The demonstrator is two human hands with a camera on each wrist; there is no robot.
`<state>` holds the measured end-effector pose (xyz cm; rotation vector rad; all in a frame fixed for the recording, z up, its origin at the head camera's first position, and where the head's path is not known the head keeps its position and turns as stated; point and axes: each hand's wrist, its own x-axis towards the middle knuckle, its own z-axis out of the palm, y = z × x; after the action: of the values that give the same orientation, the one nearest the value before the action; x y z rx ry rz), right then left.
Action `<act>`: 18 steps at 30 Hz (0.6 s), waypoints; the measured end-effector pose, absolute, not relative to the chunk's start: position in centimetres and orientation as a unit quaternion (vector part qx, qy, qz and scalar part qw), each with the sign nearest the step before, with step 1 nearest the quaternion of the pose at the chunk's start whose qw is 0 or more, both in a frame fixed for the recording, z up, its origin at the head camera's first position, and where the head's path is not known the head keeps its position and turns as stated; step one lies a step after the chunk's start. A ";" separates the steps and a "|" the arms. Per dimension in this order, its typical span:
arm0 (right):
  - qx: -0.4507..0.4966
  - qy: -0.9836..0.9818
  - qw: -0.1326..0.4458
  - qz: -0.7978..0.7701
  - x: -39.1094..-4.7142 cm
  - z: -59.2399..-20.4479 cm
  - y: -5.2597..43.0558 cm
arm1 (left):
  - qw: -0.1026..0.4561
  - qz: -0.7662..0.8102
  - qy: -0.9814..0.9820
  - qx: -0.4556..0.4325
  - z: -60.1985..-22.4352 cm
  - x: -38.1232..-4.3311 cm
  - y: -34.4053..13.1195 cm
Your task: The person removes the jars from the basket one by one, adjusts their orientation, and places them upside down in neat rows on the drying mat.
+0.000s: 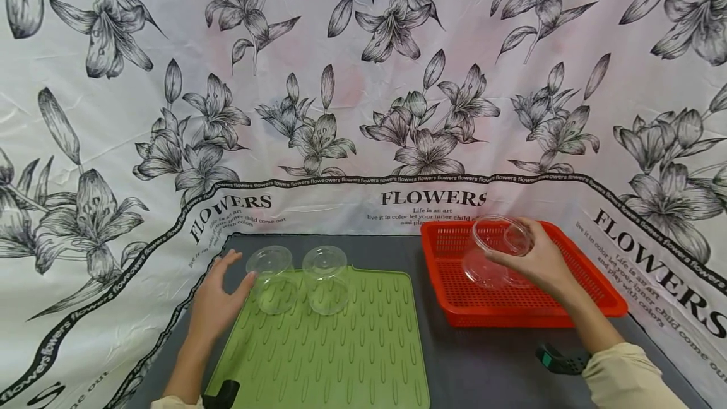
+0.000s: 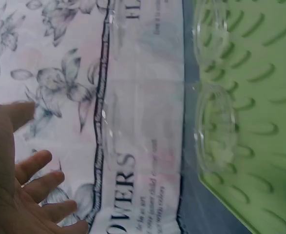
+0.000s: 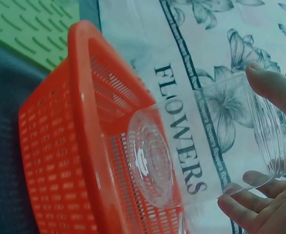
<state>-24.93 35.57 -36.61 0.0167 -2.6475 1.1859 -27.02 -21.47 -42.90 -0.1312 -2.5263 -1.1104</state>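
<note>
My right hand (image 1: 536,260) grips a clear plastic jar (image 3: 201,151) near its threaded rim, thumb on one side and fingers on the other. The jar is tilted over the red basket (image 1: 528,319), its round base towards the basket's mesh. Part of another clear piece (image 3: 183,225) shows low in the basket. My left hand (image 1: 214,305) is beside the left clear jar (image 1: 272,286), fingers spread and holding nothing; its thumb tip overlaps the jar's edge in the head view. A second clear jar (image 1: 325,283) stands just right of it, both on the green mat (image 1: 369,358).
The ridged mat and the basket lie side by side on a dark grey tabletop (image 1: 471,365). A white cloth (image 1: 341,207) printed with flowers hangs behind and along both sides. Dark bands are on both wrists, a green-marked one (image 1: 553,358) on the right.
</note>
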 end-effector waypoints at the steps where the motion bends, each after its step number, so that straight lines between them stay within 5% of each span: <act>1: 0.011 -0.904 0.118 0.410 -25.0 -36.5 35.4 | 0.188 -0.395 -0.898 -0.052 -42.7 -27.2 -21.2; 18: 0.062 -0.907 0.117 0.399 -25.5 -34.6 32.6 | 0.154 -0.417 -0.885 -0.140 -40.1 -28.6 -15.2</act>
<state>-25.48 32.62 -34.56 0.1813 -2.6559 1.1688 -28.63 -15.23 -40.07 -0.4013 -2.5353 -1.1951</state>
